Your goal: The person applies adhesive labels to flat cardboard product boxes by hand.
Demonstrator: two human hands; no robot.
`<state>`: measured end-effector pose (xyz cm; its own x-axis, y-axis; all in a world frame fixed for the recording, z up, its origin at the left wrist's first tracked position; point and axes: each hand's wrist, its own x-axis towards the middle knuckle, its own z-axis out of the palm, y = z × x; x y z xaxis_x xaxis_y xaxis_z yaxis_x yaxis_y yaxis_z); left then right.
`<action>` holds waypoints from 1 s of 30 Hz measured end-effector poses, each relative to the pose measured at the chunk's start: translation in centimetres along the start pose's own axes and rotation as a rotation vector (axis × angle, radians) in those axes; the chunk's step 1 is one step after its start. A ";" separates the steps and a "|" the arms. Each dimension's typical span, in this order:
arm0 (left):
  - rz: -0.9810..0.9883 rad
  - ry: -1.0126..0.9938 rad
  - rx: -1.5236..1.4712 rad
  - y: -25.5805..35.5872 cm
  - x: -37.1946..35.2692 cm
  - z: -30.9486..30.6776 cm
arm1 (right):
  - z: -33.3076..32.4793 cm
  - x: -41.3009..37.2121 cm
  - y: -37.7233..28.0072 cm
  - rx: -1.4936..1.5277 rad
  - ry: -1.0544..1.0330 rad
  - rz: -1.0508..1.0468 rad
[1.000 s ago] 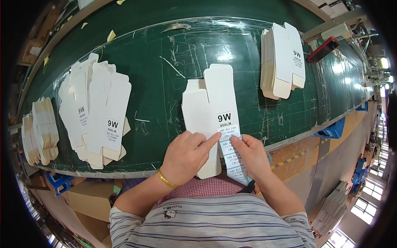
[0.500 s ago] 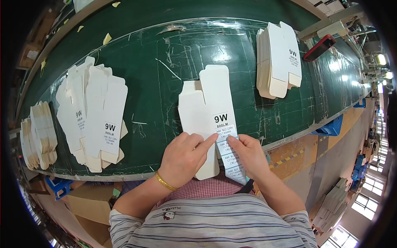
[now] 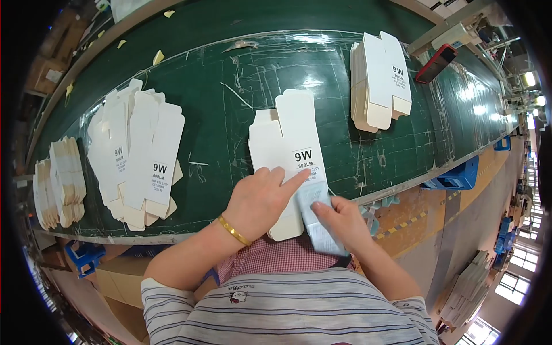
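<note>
In front of me lies a stack of flat white cartons (image 3: 299,123), the top one printed "9W 800LM". My left hand (image 3: 261,198) rests over the stack; its index finger is stretched out and touches a small printed label (image 3: 314,176) under the "800LM" line, partly covering it. The other fingers are bent, holding nothing. Just below, my right hand (image 3: 343,219) pinches a pale blue strip of labels (image 3: 319,227) between thumb and fingers. Motion blurs the strip, which slants over the carton's lower right side and past the table edge.
Fanned-out cartons (image 3: 138,155) lie on the left, with more bundled cartons (image 3: 60,181) beyond. Another carton stack (image 3: 379,80) stands at the back right beside a red-cased phone (image 3: 437,63). Blue plastic stools (image 3: 457,175) stand past the green table's (image 3: 215,149) edge.
My left index finger has moved up and right onto the label. The label strip has shifted downward in my right hand, away from the label on the carton. The view has turned slightly.
</note>
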<state>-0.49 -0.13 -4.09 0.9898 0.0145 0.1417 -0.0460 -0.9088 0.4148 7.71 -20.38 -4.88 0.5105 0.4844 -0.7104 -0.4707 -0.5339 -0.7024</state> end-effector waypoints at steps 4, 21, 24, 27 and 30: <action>0.018 -0.010 0.112 0.8 0.2 0.1 | -0.6 -2.6 3.0 -0.029 -0.032 -0.025; 0.331 0.164 0.398 2.9 -0.3 1.0 | -1.3 -5.0 5.8 0.113 -0.132 -0.235; 0.355 0.205 0.427 2.7 -1.9 -5.5 | -1.4 -5.3 5.5 0.134 -0.153 -0.215; 0.329 0.297 0.485 0.1 -5.7 -10.9 | -1.7 -5.4 5.0 0.132 -0.167 -0.261; 0.102 0.235 0.681 -3.1 -10.3 -14.0 | -2.2 -5.6 4.0 0.061 -0.164 -0.346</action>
<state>-12.43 8.37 5.80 0.9266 -0.0643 0.3706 0.0333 -0.9674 -0.2511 4.61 -26.77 -3.64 0.5272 0.7358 -0.4250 -0.3353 -0.2795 -0.8997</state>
